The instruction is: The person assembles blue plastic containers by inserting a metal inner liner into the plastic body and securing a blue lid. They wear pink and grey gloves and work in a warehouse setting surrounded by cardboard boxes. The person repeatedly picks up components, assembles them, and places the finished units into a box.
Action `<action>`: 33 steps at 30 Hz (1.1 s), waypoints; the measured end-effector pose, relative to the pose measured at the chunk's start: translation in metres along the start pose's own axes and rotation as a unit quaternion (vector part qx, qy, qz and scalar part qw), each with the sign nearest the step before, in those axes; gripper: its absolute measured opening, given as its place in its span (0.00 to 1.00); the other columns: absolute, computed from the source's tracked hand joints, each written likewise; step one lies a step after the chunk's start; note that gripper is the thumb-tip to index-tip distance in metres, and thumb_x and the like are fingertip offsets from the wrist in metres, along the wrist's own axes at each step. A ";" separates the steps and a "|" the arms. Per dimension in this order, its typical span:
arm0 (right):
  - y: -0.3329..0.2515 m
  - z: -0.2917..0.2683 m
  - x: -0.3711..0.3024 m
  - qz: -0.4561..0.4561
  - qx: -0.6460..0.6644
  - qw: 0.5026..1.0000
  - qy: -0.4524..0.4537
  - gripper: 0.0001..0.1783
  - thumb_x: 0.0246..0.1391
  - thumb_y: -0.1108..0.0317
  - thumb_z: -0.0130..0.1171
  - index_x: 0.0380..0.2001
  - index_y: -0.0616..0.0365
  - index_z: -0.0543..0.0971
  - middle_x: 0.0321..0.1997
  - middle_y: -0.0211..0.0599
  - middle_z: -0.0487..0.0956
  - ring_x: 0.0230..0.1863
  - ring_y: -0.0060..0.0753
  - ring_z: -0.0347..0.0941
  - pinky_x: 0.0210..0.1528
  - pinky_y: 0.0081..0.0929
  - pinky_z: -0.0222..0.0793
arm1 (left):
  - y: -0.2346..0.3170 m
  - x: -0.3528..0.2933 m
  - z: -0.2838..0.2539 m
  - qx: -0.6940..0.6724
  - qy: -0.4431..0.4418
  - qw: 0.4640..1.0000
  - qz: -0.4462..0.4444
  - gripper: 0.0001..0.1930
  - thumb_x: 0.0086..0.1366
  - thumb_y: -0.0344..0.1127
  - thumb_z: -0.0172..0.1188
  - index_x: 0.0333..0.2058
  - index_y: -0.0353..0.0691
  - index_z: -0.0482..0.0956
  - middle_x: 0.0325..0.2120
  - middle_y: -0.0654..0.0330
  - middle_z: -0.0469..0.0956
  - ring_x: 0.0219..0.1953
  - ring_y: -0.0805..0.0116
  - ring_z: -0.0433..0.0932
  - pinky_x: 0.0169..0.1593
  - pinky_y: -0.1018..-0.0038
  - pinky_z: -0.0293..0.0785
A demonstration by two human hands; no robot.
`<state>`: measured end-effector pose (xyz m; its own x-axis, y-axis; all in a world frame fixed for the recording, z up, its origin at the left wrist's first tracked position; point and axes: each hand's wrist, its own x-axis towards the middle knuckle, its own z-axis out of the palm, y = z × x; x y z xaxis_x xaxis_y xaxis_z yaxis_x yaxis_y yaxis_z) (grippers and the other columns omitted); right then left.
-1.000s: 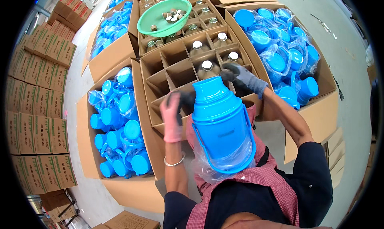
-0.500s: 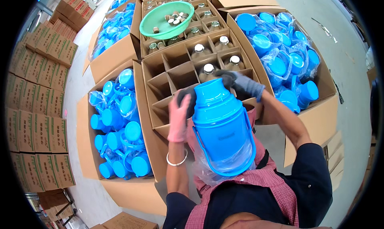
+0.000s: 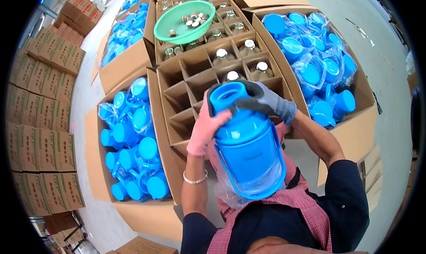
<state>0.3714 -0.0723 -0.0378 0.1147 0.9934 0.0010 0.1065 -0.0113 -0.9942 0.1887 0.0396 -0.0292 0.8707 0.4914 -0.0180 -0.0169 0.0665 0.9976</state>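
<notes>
A blue plastic thermos flask leans against my apron, its open neck facing up and away from me. Its looped handle hangs down the front, and clear plastic film bunches around the lower end. In a pink glove with dark fingers, my left hand wraps the left side of the neck and shoulder. My right hand, gloved in grey-blue with dark fingers, clasps the same part from the right. Just beyond stands a divided carton with several white-capped glass bottles, one partly hidden behind the neck.
A green basin holding small stoppers rests on a farther carton of bottles. Open boxes of blue flask parts in film stand left and right. Stacked cartons line the left side.
Both hands have closed in around the flask's neck, and my left fingers have come across its front. The neck has tipped so its round opening shows more.
</notes>
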 end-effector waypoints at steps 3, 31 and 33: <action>-0.001 -0.028 0.019 -0.295 -0.246 0.922 0.053 0.55 0.31 0.44 0.73 0.62 0.62 0.65 0.63 0.48 0.67 0.65 0.48 0.61 0.67 0.44 0.52 | 0.016 0.019 0.001 0.106 0.001 0.981 0.165 0.57 0.35 0.40 0.78 0.64 0.37 0.54 0.57 0.55 0.65 0.60 0.61 0.65 0.65 0.67 0.59; 0.042 -0.079 0.114 -0.353 -0.021 0.900 0.253 0.34 0.48 0.68 0.69 0.59 0.59 0.67 0.56 0.40 0.73 0.57 0.28 0.70 0.57 0.30 0.70 | -0.108 -0.041 -0.082 0.097 0.447 0.884 0.093 0.08 0.62 0.27 0.61 0.38 0.33 0.73 0.32 0.66 0.71 0.34 0.76 0.68 0.38 0.78 0.66; -0.005 -0.086 0.108 -0.361 -0.062 0.893 0.262 0.34 0.50 0.71 0.68 0.59 0.59 0.66 0.56 0.37 0.73 0.55 0.26 0.71 0.57 0.28 0.72 | -0.097 -0.040 -0.077 0.057 0.467 0.876 0.106 0.08 0.63 0.28 0.60 0.38 0.33 0.73 0.32 0.66 0.70 0.34 0.77 0.67 0.38 0.79 0.66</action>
<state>0.4684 0.0251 -0.0233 0.4153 0.5569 0.7193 0.4442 0.5658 -0.6946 0.1177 0.0802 -0.1305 0.0709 0.9820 0.1750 -0.0346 -0.1729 0.9843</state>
